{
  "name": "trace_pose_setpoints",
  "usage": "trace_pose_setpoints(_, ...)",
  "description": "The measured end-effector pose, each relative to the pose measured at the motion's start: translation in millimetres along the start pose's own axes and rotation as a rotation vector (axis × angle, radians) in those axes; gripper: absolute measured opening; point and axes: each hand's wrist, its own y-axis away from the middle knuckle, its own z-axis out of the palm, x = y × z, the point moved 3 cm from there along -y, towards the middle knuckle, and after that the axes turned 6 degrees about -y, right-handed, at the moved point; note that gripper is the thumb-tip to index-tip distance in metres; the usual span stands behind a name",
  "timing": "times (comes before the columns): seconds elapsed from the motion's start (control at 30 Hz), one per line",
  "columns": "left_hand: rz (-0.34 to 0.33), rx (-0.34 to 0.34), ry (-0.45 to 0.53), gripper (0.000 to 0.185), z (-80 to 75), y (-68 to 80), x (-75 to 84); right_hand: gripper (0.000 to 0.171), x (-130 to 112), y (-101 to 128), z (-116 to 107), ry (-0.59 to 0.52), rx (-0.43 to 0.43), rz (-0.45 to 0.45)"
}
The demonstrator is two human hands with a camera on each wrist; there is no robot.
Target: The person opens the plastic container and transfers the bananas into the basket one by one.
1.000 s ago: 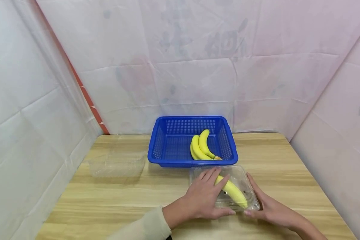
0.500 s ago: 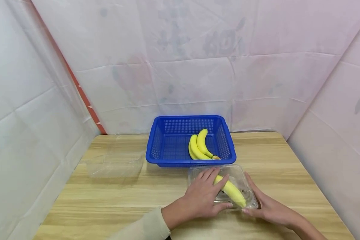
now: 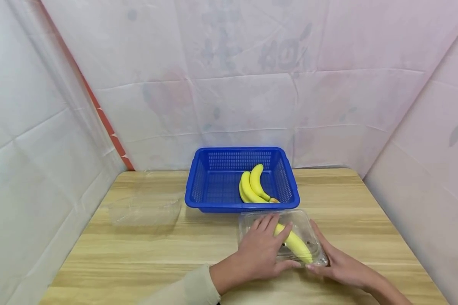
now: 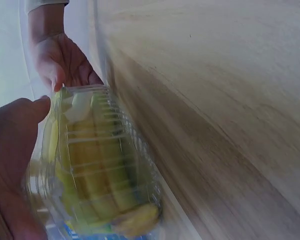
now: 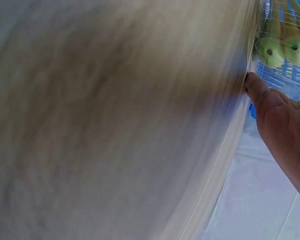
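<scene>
A clear plastic clamshell box (image 3: 301,220) with bananas (image 3: 297,245) inside sits on the wooden table in front of the blue basket. On its lid rests my left hand (image 3: 260,252), fingers spread and thumb toward the front edge. My right hand (image 3: 337,260) holds the box's right end, thumb at the front corner and fingers along the far side. Through the box wall in the left wrist view, several bananas (image 4: 97,155) lie side by side. The right wrist view has the right hand (image 5: 282,122) beside the box, with banana ends (image 5: 282,52) showing inside.
Behind the box stands a blue plastic basket (image 3: 242,208) with a few bananas (image 3: 252,188) at its right side. Another clear plastic container (image 3: 145,212) stands on the left of the wooden table (image 3: 137,262). Pale printed sheets (image 3: 244,101) hang around the table's back and sides.
Both hands keep their places on the box, with only slight finger shifts. The whole head view has drifted a little; the basket and the other container stay put.
</scene>
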Motion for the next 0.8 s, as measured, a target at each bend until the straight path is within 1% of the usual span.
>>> trace_pose_setpoints(0.1,-0.016,0.009,-0.026,0.091,1.3,-1.9,3.1,0.119,1.3,-0.9,0.2,-0.003,-0.004,0.014)
trace_pose_setpoints(0.23,-0.025,0.026,-0.057,0.086,1.5,-2.4,6.0,0.118,2.6,-0.9,-0.2,-0.015,-0.008,0.027)
trace_pose_setpoints(0.3,-0.027,0.03,-0.058,0.084,1.0,-2.9,6.9,0.118,1.5,-0.2,-1.7,-0.023,-0.004,0.014)
trace_pose_setpoints(0.47,-0.033,0.009,-0.045,0.08,-0.4,-3.1,7.2,0.118,-1.8,-0.6,-1.9,-0.005,0.0,0.011)
trace_pose_setpoints(0.67,-0.032,-0.015,-0.035,0.077,-1.0,-4.2,7.2,0.118,-2.4,-0.6,-0.8,-0.025,-0.009,0.024)
trace_pose_setpoints(0.8,-0.03,-0.017,-0.036,0.075,-1.2,-4.3,7.6,0.117,-1.6,0.9,-1.7,-0.039,-0.01,0.026)
